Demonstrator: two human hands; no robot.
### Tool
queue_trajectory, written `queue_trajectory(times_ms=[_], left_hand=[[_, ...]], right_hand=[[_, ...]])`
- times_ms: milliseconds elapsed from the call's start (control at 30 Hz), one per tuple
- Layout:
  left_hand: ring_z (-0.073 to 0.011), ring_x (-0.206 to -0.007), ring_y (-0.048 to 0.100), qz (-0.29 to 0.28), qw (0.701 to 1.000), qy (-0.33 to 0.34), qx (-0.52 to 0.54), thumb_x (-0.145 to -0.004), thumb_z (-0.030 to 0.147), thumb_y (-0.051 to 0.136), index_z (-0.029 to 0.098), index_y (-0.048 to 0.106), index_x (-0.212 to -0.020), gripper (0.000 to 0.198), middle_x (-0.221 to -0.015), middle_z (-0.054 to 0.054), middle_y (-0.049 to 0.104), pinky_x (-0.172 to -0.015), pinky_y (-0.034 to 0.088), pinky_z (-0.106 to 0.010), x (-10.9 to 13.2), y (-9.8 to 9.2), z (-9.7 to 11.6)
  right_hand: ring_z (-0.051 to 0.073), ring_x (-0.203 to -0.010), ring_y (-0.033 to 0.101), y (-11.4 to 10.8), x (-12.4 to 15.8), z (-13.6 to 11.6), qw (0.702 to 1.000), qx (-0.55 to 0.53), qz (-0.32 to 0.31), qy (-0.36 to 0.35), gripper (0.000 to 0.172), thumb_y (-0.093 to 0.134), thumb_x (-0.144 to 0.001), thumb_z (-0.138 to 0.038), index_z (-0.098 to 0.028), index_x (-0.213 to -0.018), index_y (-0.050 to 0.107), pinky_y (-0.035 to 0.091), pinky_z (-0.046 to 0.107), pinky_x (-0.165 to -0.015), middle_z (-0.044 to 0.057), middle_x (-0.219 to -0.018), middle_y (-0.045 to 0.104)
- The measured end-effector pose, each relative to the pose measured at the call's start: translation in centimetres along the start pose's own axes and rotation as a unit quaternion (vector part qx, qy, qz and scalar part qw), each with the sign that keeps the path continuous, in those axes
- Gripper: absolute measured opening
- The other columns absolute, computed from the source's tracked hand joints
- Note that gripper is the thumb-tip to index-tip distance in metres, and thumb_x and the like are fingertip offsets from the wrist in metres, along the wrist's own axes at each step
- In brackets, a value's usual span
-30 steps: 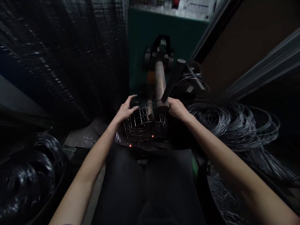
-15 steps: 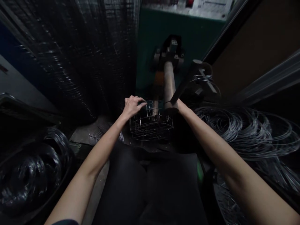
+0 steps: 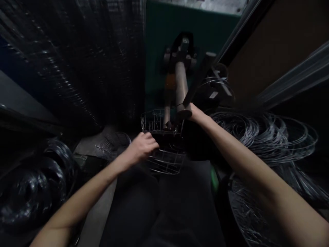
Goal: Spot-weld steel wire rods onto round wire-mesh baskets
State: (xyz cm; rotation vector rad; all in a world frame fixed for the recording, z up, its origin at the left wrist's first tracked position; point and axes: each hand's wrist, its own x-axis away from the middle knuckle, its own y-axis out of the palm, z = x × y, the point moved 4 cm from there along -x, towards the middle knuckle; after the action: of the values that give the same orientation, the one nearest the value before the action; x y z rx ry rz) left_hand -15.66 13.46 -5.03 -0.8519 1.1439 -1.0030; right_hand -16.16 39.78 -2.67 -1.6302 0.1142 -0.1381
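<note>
A round wire basket (image 3: 174, 164) of thin metal rods hangs around the lower arm of a machine, its near side tilted down toward my lap. My left hand (image 3: 144, 145) is closed at the basket's left edge, its fingers curled over the wire. Above the basket, a thick metal cylinder (image 3: 182, 85) juts out from the machine toward me. Behind the cylinder's end, my right hand (image 3: 195, 112) reaches to the basket's right side. Its fingers are hidden there, so its grip does not show.
Coils of wire (image 3: 259, 137) lie to the right, with a bin of short wire pieces (image 3: 254, 216) below them. Shiny rings (image 3: 33, 192) fill the left side. Tall stacked wire mesh (image 3: 77, 61) stands at the back left. A slanted bar (image 3: 199, 79) crosses beside the cylinder.
My left hand has come down and toward me, its fingers now curled rather than stretched out. The basket's near side has dropped toward my lap. My right hand stays behind the cylinder.
</note>
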Motion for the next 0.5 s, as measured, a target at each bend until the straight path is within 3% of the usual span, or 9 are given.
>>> queue_trajectory(times_ms=[67, 133, 200, 233, 300, 367, 500], left_hand=[[-0.0165, -0.078, 0.052, 0.040, 0.998, -0.033, 0.028, -0.092, 0.025, 0.051, 0.019, 0.066, -0.087, 0.017, -0.079, -0.002, 0.065, -0.072, 0.041, -0.031, 2.0, -5.0, -0.9], [-0.0141, -0.078, 0.056, 0.083, 0.989, -0.111, 0.058, -0.091, 0.034, 0.053, 0.020, 0.066, -0.090, 0.020, -0.082, 0.000, 0.065, -0.073, 0.045, -0.027, 3.9, -10.2, -3.1], [-0.0121, -0.076, 0.060, 0.096, 0.971, -0.214, 0.051, -0.090, 0.037, 0.054, 0.019, 0.067, -0.092, 0.023, -0.083, 0.002, 0.065, -0.073, 0.046, -0.025, 6.0, -13.6, -5.8], [-0.0121, -0.077, 0.062, 0.086, 0.959, -0.269, 0.029, -0.089, 0.036, 0.055, 0.017, 0.068, -0.093, 0.023, -0.083, 0.003, 0.065, -0.075, 0.046, -0.026, 7.2, -14.4, -7.2], [-0.0155, -0.083, 0.063, 0.047, 0.928, -0.369, -0.033, -0.088, 0.028, 0.056, 0.009, 0.067, -0.095, 0.023, -0.083, 0.001, 0.064, -0.081, 0.045, -0.031, 9.7, -13.9, -10.1], [-0.0218, -0.094, 0.062, 0.015, 0.891, -0.446, -0.089, -0.088, 0.020, 0.057, 0.005, 0.066, -0.098, 0.020, -0.088, -0.004, 0.062, -0.088, 0.043, -0.038, 12.0, -11.4, -12.6], [-0.0244, -0.106, 0.057, -0.020, 0.854, -0.512, -0.096, -0.094, 0.015, 0.043, 0.011, 0.060, -0.104, 0.021, -0.105, -0.012, 0.059, -0.092, 0.044, -0.037, 15.4, -2.2, -15.0]], right_hand=[[0.021, -0.090, 0.061, 0.9, 1.8, -0.7, 0.999, -0.009, -0.011, -0.041, 0.029, 0.044, -0.084, -0.009, -0.012, -0.100, 0.068, 0.047, 0.028, -0.078, 0.012, -0.097, 0.068], [0.022, -0.095, 0.059, 1.9, 4.1, -0.9, 0.997, -0.014, -0.020, -0.078, 0.034, 0.042, -0.082, -0.008, -0.012, -0.105, 0.067, 0.045, 0.030, -0.081, 0.016, -0.101, 0.067], [0.024, -0.090, 0.059, 2.8, 6.3, -0.2, 0.995, -0.008, -0.020, -0.095, 0.035, 0.043, -0.078, -0.009, -0.015, -0.103, 0.067, 0.046, 0.033, -0.077, 0.018, -0.093, 0.066], [0.025, -0.090, 0.059, 3.1, 7.2, 0.2, 0.995, -0.013, -0.003, -0.103, 0.036, 0.043, -0.079, -0.012, -0.019, -0.105, 0.066, 0.046, 0.035, -0.077, 0.017, -0.092, 0.066], [0.026, -0.087, 0.060, 3.2, 9.0, 0.8, 0.992, -0.045, 0.041, -0.114, 0.034, 0.044, -0.080, -0.020, -0.028, -0.106, 0.064, 0.046, 0.038, -0.074, 0.016, -0.090, 0.066], [0.027, -0.085, 0.061, 3.1, 10.7, 0.8, 0.988, -0.079, 0.061, -0.117, 0.033, 0.044, -0.080, -0.029, -0.038, -0.106, 0.062, 0.046, 0.042, -0.070, 0.015, -0.091, 0.066], [0.029, -0.080, 0.063, 2.8, 13.6, -1.4, 0.986, -0.130, 0.031, -0.095, 0.031, 0.043, -0.077, -0.043, -0.051, -0.100, 0.062, 0.044, 0.050, -0.073, 0.016, -0.086, 0.066]])
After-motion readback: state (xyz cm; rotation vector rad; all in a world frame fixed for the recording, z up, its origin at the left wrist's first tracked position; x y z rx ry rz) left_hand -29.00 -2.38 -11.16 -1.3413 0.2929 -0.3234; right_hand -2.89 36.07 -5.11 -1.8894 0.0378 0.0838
